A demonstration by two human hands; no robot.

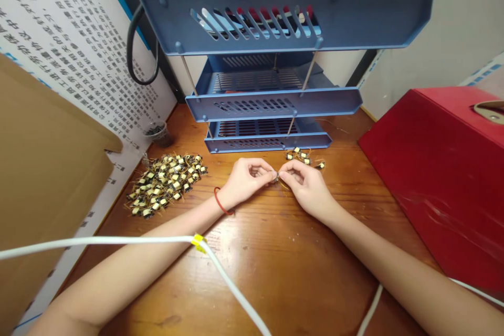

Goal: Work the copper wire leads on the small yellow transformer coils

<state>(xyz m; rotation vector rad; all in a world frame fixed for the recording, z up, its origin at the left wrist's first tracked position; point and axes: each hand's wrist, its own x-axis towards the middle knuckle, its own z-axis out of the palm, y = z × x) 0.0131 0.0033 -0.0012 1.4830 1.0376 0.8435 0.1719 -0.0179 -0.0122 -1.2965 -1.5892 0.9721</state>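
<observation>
Left hand and right hand meet over the wooden surface, mid-frame. Both grips pressed together, pinching a tiny metallic piece between the fingertips; it is mostly hidden, so its exact form can't be told. Larger heap of wire-leaded transformers lies left of the left hand; smaller heap sits just beyond the right hand. Blue tiered tray rack stands behind both. Red cord bracelet on left wrist.

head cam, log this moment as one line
left hand and right hand pinch small wired component | transformer pile at left | smaller transformer pile at right | blue tiered tray rack behind
</observation>
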